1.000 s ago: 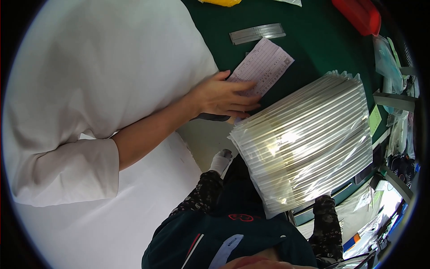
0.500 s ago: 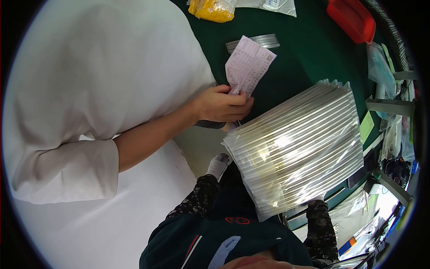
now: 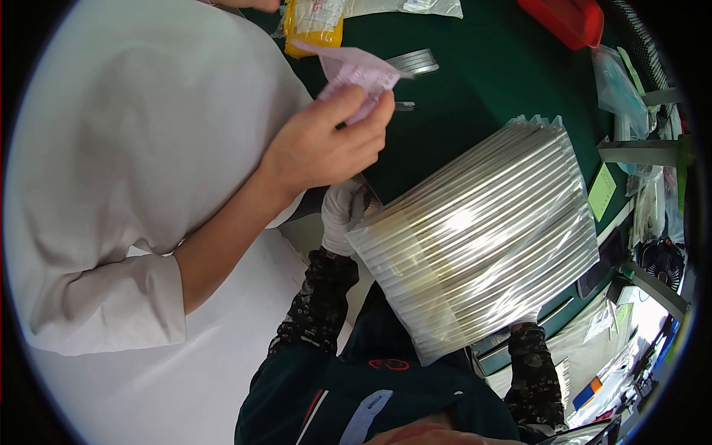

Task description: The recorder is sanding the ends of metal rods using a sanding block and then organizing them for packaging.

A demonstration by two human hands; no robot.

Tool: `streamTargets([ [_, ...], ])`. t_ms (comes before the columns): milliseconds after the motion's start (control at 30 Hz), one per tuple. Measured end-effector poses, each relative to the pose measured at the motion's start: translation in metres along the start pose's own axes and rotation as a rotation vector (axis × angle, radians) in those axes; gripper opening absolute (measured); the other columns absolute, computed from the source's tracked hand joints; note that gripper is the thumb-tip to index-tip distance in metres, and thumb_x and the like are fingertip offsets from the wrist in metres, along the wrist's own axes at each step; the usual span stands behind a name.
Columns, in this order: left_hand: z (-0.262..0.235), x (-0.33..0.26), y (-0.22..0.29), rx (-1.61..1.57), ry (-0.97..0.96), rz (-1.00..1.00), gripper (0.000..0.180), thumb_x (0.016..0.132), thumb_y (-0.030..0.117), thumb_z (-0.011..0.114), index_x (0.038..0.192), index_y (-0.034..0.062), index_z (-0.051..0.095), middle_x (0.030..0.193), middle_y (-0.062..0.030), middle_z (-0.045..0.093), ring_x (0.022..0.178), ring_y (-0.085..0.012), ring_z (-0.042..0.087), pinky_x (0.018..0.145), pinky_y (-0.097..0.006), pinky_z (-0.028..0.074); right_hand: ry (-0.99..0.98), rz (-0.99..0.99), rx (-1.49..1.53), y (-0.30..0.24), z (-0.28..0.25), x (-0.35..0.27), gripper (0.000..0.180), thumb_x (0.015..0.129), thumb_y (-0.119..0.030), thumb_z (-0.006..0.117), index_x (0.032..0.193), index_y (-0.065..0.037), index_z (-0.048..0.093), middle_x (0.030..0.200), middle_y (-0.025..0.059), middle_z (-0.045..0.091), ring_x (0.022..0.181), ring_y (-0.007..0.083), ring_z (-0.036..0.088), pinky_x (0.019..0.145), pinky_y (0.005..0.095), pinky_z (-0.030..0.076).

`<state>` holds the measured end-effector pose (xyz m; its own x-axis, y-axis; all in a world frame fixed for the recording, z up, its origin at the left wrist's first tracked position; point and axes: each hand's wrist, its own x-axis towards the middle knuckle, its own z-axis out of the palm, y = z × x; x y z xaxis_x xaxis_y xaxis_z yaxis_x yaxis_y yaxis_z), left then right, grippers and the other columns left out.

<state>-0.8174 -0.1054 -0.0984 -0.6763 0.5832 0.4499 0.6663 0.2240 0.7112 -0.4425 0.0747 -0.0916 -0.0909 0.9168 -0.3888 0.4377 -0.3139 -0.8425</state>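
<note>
A large clear bag of long silvery strips [image 3: 482, 237] lies tilted in front of me, across the near edge of the green table. My right hand [image 3: 528, 317], in a white glove, is at its lower right edge, with the fingers mostly hidden behind the bag. My left hand [image 3: 343, 216], also gloved, is closed beside the bag's upper left corner; what lies within its fingers is hidden. Just above it, the bare hand [image 3: 326, 141] of a person in white grips a creased pink slip [image 3: 360, 74].
On the green table [image 3: 489, 81] lie flat grey strips [image 3: 413, 62], a yellow package [image 3: 315, 26] and a red tray [image 3: 567, 21]. Metal brackets [image 3: 641, 153], plastic bags and a small black fan [image 3: 660, 261] line the right side. The other person's white clothing [image 3: 148, 148] fills the left.
My left hand has risen to the bag's upper left corner. The other person's hand has moved left and up with the pink slip, which now bends over. Their second hand shows at the top.
</note>
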Motion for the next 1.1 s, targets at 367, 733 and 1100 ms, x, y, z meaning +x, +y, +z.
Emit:
streamTargets([
  [367, 0.044, 0.125, 0.031, 0.250, 0.014, -0.023, 0.043, 0.071, 0.002, 0.071, 0.112, 0.0043, 0.059, 0.115, -0.0132, 0.053, 0.102, -0.0297, 0.054, 0.089, -0.037, 0.046, 0.004, 0.063, 0.145, 0.000, -0.003, -0.007, 0.053, 0.094, -0.039, 0.048, 0.130, -0.001, 0.042, 0.125, 0.0102, 0.052, 0.113, 0.0242, 0.049, 0.104, 0.0335, 0.034],
  [733, 0.055, 0.114, 0.000, -0.078, 0.024, 0.017, 0.017, 0.082, 0.002, 0.065, 0.096, 0.0020, 0.057, 0.101, -0.0113, 0.057, 0.081, -0.0198, 0.060, 0.072, -0.030, 0.050, 0.002, 0.098, 0.298, 0.005, -0.013, -0.008, 0.053, 0.094, -0.039, 0.049, 0.130, -0.001, 0.042, 0.125, 0.0103, 0.053, 0.113, 0.0244, 0.049, 0.104, 0.0335, 0.034],
  [1100, 0.056, 0.102, 0.020, -0.651, 0.100, -0.071, 0.027, 0.086, -0.011, 0.057, 0.103, 0.0056, 0.045, 0.102, -0.0111, 0.057, 0.082, -0.0123, 0.059, 0.074, -0.025, 0.052, -0.013, 0.140, 0.433, 0.000, -0.007, -0.007, 0.054, 0.093, -0.040, 0.049, 0.130, -0.001, 0.042, 0.125, 0.0104, 0.053, 0.113, 0.0246, 0.049, 0.104, 0.0336, 0.034],
])
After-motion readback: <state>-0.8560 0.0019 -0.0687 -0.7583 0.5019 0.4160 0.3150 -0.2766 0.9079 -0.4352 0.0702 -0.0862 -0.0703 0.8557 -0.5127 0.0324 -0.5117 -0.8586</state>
